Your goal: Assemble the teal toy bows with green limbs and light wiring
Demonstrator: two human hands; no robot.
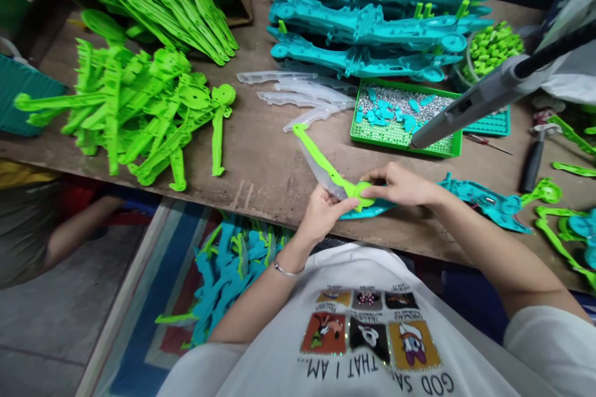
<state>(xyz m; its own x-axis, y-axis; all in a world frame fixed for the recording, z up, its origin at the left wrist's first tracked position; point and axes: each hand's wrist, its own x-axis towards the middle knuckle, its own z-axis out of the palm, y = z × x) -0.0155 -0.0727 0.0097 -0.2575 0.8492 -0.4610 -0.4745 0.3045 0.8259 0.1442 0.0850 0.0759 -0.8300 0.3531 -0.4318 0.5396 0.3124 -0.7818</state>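
Near the table's front edge, my left hand (pixel 325 209) is closed on a long green plastic arm piece (pixel 321 159) with a round end. A clear plastic strip lies along its near side. My right hand (pixel 395 185) pinches the round end from the other side, fingers bent over it. Beneath both hands lies a teal plastic part (pixel 372 209), mostly covered. Just beyond the green piece, several clear plastic strips (pixel 310 96) lie on the table. The green tray (pixel 405 147) behind my right hand holds small screws and teal bits.
Green pieces (pixel 139 111) are heaped at left. Rows of teal parts (pixel 367 25) stand at the back, beside a tub of green pegs (pixel 496 46). A grey tool (pixel 470 102) slants over the tray. A hammer (pixel 532 161) lies right. Finished-looking teal-green assemblies (pixel 237 260) sit below the edge.
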